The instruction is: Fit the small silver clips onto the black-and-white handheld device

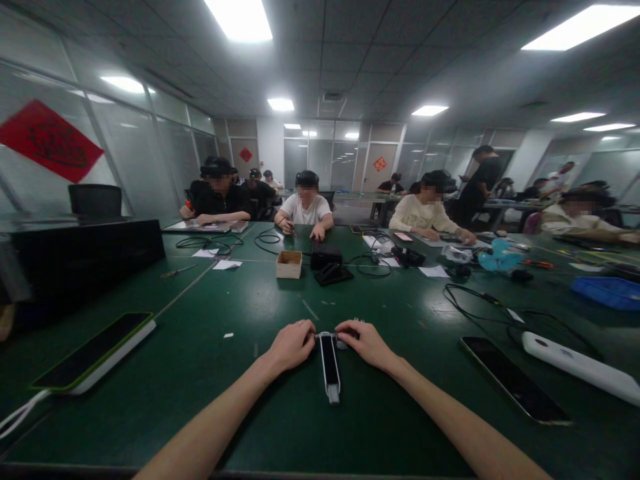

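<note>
A long, narrow device (pixel 329 363) with a black face and pale silver edges lies on the green table in front of me, a grey tab at its near end. Its exact kind is unclear. My left hand (pixel 294 345) curls in from the left, fingertips pinched at the device's far end. From the right, my right hand (pixel 364 341) pinches the same end on its other side. A small grey part (pixel 342 345) shows under the right fingertips. The fingers partly hide the far end.
On the green table (pixel 250 413), a green-rimmed phone (pixel 97 350) lies left; a dark phone (pixel 515 380) and white power bank (pixel 580 367) lie right. Ahead are an open box (pixel 289 265), black case (pixel 326 256), cables and a blue fan (pixel 500 257). People sit opposite.
</note>
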Action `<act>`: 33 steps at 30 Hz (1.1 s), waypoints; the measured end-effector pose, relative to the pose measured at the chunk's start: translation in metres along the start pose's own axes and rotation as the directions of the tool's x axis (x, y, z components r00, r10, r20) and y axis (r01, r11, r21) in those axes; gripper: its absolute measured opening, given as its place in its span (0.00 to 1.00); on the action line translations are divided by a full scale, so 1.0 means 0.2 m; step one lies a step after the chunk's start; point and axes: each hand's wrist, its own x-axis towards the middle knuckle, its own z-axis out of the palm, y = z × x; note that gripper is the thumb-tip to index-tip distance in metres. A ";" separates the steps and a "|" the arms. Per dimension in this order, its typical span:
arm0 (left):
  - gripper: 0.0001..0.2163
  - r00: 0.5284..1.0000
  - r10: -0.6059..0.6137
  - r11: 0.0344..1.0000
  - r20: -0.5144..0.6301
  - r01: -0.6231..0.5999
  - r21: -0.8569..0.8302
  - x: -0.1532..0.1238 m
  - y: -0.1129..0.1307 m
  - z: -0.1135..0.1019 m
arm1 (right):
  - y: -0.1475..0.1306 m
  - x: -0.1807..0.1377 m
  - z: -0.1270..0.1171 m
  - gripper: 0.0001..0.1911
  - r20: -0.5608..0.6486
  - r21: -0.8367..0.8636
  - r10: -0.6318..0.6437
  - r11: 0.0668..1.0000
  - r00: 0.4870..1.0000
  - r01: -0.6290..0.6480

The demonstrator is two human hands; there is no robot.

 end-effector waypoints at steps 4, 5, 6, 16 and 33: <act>0.08 1.000 -0.001 1.000 0.004 0.001 0.012 0.00 0.00 0.00 | 0.01 0.00 0.01 0.10 -0.011 -0.013 -0.006 1.000 1.000 0.006; 0.07 1.000 -0.003 1.000 0.003 0.003 0.014 0.00 0.00 0.00 | 0.01 0.00 0.01 0.10 -0.014 -0.021 -0.009 1.000 1.000 0.009; 0.07 1.000 -0.006 1.000 0.001 0.006 0.016 0.00 0.00 0.00 | 0.01 0.00 0.01 0.10 -0.017 -0.034 -0.015 0.999 1.000 0.014; 0.07 1.000 -0.016 0.999 -0.001 0.016 -0.035 0.00 0.01 -0.01 | 0.09 0.03 -0.13 0.11 -0.187 -0.228 -0.146 0.968 0.971 0.102; 0.07 0.997 0.019 0.999 -0.072 -0.022 -0.042 0.01 -0.01 0.02 | 0.20 0.05 -0.17 0.14 -0.057 -0.486 0.023 0.873 0.998 -0.048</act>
